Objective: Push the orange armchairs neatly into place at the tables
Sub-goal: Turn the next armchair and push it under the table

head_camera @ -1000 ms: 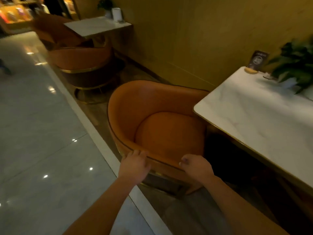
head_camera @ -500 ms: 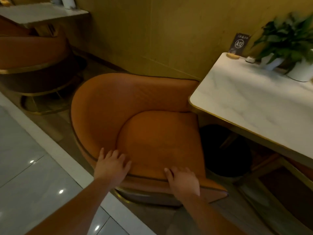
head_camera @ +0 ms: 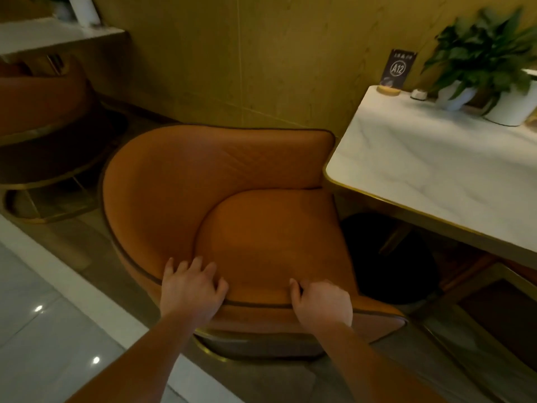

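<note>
An orange tub armchair (head_camera: pixel 186 187) with a gold base ring stands in front of me, its open side facing a white marble table (head_camera: pixel 436 175) on the right. The chair's far arm end touches the table's near-left corner. My left hand (head_camera: pixel 190 289) lies over the near rim, fingers spread onto the inner padding. My right hand (head_camera: pixel 321 303) grips the same rim further right, fingers curled over the edge. A second orange armchair (head_camera: pixel 40 103) sits tucked under another white table (head_camera: pixel 49 36) at the far left.
On the right table's far edge stand an A12 sign (head_camera: pixel 398 69), a small white object (head_camera: pixel 418 94) and two potted plants (head_camera: pixel 482 62). A dark round table base (head_camera: pixel 386 257) sits under it. A yellow wall runs behind. Glossy light floor tiles (head_camera: pixel 43 330) lie at left.
My view has come closer to the chair. Both hands have shifted along the near rim, and the chair has turned so its open side faces the right table squarely.
</note>
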A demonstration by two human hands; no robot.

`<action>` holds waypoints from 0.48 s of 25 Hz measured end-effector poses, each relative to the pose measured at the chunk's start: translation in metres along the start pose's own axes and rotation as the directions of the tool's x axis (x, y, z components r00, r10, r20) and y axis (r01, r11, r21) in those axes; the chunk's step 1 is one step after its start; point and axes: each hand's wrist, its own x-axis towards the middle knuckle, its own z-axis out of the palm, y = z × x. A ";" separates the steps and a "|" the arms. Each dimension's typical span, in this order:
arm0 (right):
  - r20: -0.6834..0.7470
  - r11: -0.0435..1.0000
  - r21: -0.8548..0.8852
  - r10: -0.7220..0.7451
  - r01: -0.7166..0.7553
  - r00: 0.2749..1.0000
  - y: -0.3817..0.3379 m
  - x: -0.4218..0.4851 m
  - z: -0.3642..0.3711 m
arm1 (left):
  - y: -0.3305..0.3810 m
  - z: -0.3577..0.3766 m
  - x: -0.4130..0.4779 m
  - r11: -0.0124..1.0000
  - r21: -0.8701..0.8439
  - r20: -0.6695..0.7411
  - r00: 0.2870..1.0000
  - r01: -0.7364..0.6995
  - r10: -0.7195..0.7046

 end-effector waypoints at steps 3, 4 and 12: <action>-0.007 1.000 0.008 -0.004 0.004 1.000 -0.015 0.031 0.006 | -0.021 0.005 0.034 1.000 0.002 -0.034 0.999 -0.013 0.013; -0.007 1.000 0.005 0.004 -0.004 1.000 -0.020 0.041 0.006 | -0.027 0.006 0.044 1.000 0.009 -0.038 0.999 -0.027 0.027; -0.007 0.990 0.070 0.121 -0.121 0.993 -0.062 0.117 0.002 | -0.069 0.005 0.135 0.988 -0.003 -0.070 0.985 -0.156 0.155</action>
